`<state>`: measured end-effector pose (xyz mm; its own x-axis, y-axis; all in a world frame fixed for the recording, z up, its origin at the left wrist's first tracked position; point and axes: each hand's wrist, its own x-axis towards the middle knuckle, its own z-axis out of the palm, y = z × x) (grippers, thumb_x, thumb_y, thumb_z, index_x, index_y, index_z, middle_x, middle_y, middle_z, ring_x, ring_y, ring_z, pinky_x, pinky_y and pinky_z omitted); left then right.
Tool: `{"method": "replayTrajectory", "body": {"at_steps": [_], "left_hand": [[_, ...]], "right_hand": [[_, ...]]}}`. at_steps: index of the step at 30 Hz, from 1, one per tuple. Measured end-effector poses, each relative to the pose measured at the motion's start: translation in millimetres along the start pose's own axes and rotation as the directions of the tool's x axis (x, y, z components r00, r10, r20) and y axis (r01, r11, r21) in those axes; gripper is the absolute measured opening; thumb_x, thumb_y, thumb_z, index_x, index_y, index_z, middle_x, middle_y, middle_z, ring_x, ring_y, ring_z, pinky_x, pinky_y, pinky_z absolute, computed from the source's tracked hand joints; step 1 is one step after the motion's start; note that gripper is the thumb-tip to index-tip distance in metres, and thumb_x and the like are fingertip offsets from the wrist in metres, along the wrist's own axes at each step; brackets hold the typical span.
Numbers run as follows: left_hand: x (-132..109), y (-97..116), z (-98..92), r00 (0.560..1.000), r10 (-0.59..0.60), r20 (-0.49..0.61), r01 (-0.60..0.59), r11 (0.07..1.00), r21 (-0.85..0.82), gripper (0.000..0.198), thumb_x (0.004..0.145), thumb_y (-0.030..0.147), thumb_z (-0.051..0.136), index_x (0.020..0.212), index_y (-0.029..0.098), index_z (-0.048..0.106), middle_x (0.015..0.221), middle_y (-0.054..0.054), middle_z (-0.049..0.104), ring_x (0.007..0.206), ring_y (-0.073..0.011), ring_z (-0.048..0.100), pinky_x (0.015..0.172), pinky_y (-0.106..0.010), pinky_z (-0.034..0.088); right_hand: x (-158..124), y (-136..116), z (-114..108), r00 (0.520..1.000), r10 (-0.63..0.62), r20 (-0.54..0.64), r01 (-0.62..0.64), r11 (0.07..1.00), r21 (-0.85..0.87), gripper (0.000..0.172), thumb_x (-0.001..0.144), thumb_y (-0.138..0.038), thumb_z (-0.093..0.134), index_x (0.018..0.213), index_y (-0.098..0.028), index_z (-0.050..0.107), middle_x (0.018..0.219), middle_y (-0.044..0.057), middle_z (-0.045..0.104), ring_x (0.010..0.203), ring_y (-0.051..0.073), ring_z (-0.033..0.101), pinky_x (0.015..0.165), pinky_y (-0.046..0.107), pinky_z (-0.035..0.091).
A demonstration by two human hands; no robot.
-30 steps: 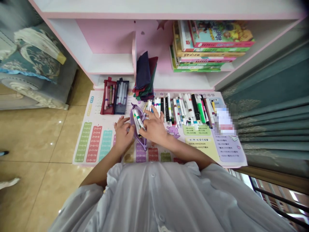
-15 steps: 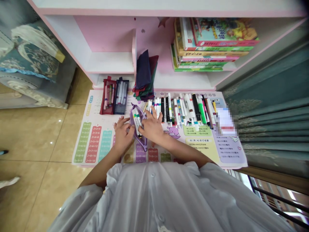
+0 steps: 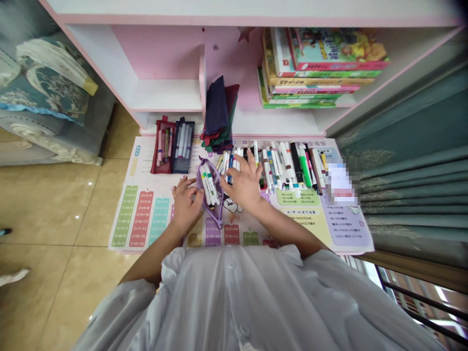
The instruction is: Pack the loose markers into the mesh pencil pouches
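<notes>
1. Purple pouch (image 3: 216, 213): on the mat (image 3: 122, 214), before the person; mouth spread wide, lying lengthwise away from the body; several markers (image 3: 208, 184) inside, side by side.
2. Left hand (image 3: 187, 202): at the left rim of the pouch; fingers loosely bent, thumb at the rim. Whether it pinches the fabric, cannot tell.
3. Right hand (image 3: 245, 183): over the near left part of the marker row (image 3: 292, 165); fingers spread well apart, closed on nothing visible; contact with the markers cannot be told.
4. Marker row: left end just beside the pouch, right end near a blurred item (image 3: 341, 183).
5. Red pouch (image 3: 155, 165) and navy pouch (image 3: 182, 167): filled with pens, side by side beyond the left hand, close to the shelf (image 3: 168, 95).
6. Pouch pile (image 3: 217, 105): leaning at the shelf divider, between navy pouch and row.
7. Edges: shelf bounds the far side; shirt (image 3: 230, 292) meets the near edge; curtain (image 3: 413, 146) stands off the right.
8. Room: printed surface shows from left hand to left edge, and from row to near edge, right of the forearm.
9. Changes against the earlier frame: right hand shifted from the pouch's right rim to the row; pouch markers more fully exposed; a drawn figure uncovered beside the pouch. Left hand, pouch and pile unchanged.
</notes>
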<state>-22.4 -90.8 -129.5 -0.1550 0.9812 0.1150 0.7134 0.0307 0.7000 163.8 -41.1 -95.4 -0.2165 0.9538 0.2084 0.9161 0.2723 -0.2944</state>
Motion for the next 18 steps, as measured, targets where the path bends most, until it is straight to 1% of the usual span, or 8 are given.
{"method": "replayTrajectory", "body": {"at_steps": [2,5,9,13,18], "left_hand": [[0.1,-0.2,-0.7,1.000,0.002,0.007,-0.002,1.000,0.003,0.029,0.086,0.039,0.052,0.064,0.022,0.060,0.123,-0.010,0.069,0.138,-0.0318,0.047,0.115,-0.058,0.029],[0.2,0.2,-1.4,1.000,-0.001,0.017,0.001,1.000,0.006,0.030,0.086,0.039,0.052,0.063,0.021,0.059,0.124,-0.011,0.068,0.139,-0.0322,0.047,0.115,-0.058,0.029],[0.0,2.5,-1.7,1.000,-0.015,0.017,0.014,1.000,0.006,0.030,0.086,0.038,0.051,0.062,0.021,0.057,0.123,-0.010,0.069,0.139,-0.0315,0.046,0.116,-0.058,0.028],[-0.1,3.2,-1.1,1.000,-0.020,0.019,0.020,1.000,0.005,0.030,0.086,0.038,0.052,0.062,0.021,0.057,0.124,-0.009,0.068,0.139,-0.0304,0.046,0.116,-0.056,0.028],[0.2,1.1,0.1,1.000,-0.002,0.003,0.002,1.000,-0.007,0.029,0.086,0.037,0.053,0.062,0.022,0.059,0.122,-0.009,0.069,0.138,-0.0310,0.047,0.116,-0.056,0.030]], "right_hand": [[4.5,14.8,-3.6,0.997,0.069,-0.037,-0.072,0.995,-0.066,0.030,0.090,-0.041,0.054,0.092,-0.018,0.074,0.148,0.015,0.050,0.148,0.044,0.024,0.113,0.071,0.023],[8.8,38.4,-6.6,0.984,0.166,-0.057,-0.173,0.971,-0.164,0.026,0.087,-0.037,0.058,0.092,-0.017,0.074,0.149,0.016,0.048,0.148,0.047,0.023,0.111,0.075,0.023],[9.7,63.3,-8.0,0.968,0.241,-0.072,-0.252,0.931,-0.263,0.025,0.084,-0.034,0.059,0.092,-0.015,0.073,0.151,0.019,0.046,0.147,0.049,0.021,0.108,0.078,0.025],[9.1,74.6,-10.6,0.956,0.290,-0.033,-0.286,0.909,-0.305,0.027,0.084,-0.033,0.059,0.096,-0.014,0.073,0.151,0.019,0.045,0.147,0.049,0.021,0.107,0.081,0.025],[8.3,75.9,-12.9,0.955,0.298,-0.004,-0.286,0.914,-0.286,0.029,0.083,-0.031,0.059,0.101,-0.013,0.073,0.152,0.019,0.044,0.148,0.050,0.018,0.107,0.081,0.023]]}}
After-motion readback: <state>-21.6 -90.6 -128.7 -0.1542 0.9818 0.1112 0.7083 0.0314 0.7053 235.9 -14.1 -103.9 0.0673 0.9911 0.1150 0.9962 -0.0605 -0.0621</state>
